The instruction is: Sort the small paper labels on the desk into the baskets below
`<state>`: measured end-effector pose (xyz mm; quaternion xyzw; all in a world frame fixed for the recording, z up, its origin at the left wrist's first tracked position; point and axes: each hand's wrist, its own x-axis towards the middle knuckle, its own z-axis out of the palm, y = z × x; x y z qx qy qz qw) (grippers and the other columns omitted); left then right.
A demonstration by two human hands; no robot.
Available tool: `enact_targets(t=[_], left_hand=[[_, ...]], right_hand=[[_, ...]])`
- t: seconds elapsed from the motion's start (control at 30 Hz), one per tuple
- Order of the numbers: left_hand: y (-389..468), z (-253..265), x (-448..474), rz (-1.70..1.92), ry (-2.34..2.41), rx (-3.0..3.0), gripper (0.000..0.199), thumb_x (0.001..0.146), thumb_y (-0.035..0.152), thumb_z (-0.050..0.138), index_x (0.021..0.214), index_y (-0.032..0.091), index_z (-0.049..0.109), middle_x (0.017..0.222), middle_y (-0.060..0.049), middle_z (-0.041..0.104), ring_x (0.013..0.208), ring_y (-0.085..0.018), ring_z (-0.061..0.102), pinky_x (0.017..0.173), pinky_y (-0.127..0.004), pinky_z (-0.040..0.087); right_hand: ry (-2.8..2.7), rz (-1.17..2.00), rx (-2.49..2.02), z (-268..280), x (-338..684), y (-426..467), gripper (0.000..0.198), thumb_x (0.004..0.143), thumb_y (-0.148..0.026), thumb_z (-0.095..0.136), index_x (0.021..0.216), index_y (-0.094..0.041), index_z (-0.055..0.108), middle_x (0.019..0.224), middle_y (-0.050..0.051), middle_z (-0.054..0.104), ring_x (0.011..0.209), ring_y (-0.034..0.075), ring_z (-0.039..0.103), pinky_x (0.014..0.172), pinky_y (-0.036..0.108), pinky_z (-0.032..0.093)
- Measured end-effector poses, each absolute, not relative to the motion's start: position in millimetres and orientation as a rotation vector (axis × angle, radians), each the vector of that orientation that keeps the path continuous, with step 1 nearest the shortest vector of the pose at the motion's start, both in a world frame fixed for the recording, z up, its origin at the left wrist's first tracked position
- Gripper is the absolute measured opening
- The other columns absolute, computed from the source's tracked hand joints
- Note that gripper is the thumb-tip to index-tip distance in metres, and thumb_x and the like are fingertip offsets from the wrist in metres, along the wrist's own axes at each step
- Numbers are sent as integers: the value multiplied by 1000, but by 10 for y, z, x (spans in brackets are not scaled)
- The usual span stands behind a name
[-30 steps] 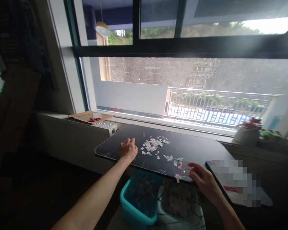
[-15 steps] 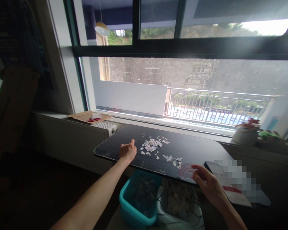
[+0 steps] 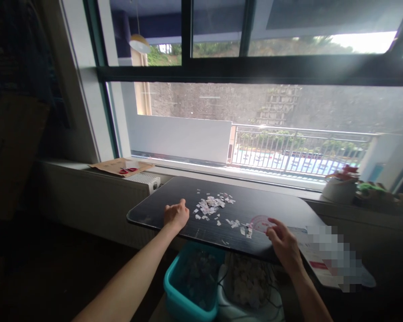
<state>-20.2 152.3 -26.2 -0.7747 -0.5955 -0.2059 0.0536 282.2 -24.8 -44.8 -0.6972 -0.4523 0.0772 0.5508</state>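
Small white paper scraps (image 3: 211,205) lie in a loose heap on the dark tabletop (image 3: 268,203), with a smaller cluster of scraps (image 3: 237,223) trailing toward the right. My left hand (image 3: 176,215) rests at the table's near left, fingers curled into a loose fist, beside the heap and apart from it. I see nothing in it. My right hand (image 3: 284,243) is over the near right part of the table. Between its thumb and fingers is a clear protractor (image 3: 260,221) with red markings, its edge close to the small cluster.
Below the table's near edge stand a turquoise basin (image 3: 174,293) and a pale container (image 3: 228,293), both holding scraps. A partly blurred printed sheet (image 3: 319,264) lies at the right. Red-handled scissors (image 3: 128,170) rest on brown paper (image 3: 104,165) on the sill. A pot (image 3: 339,188) stands far right.
My right hand has moved the protractor forward on the table, closer to the small cluster of scraps. My left hand stays in nearly the same place. The view has shifted slightly.
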Motion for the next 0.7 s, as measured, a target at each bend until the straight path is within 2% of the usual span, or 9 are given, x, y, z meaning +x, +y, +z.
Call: enact_targets(t=[0.27,0.53,0.7], left_hand=[[1544,-245,-188,-552,-1857,-2320,23,84,24,34,88,19,57,76,-7,69,73,-24,64,76,-40,39],[1519,-221,-191,-554,-1851,-2330,23,85,23,34,86,19,56,77,-7,69,73,-24,64,76,-40,40],[1524,-232,-201,-570,-1847,-2336,22,85,24,34,85,20,55,74,-6,68,70,-22,64,75,-40,40]], right_hand=[[-1038,189,-1662,-468,2814,-273,41,73,-37,50,107,-16,62,72,1,66,68,18,63,70,29,48],[-1153,162,-1704,-538,2821,-232,39,72,-38,52,104,-20,64,73,0,67,68,18,63,69,29,47],[-1052,125,-1667,-550,2842,-224,48,77,-46,49,114,-17,59,76,3,68,67,18,62,67,30,47]])
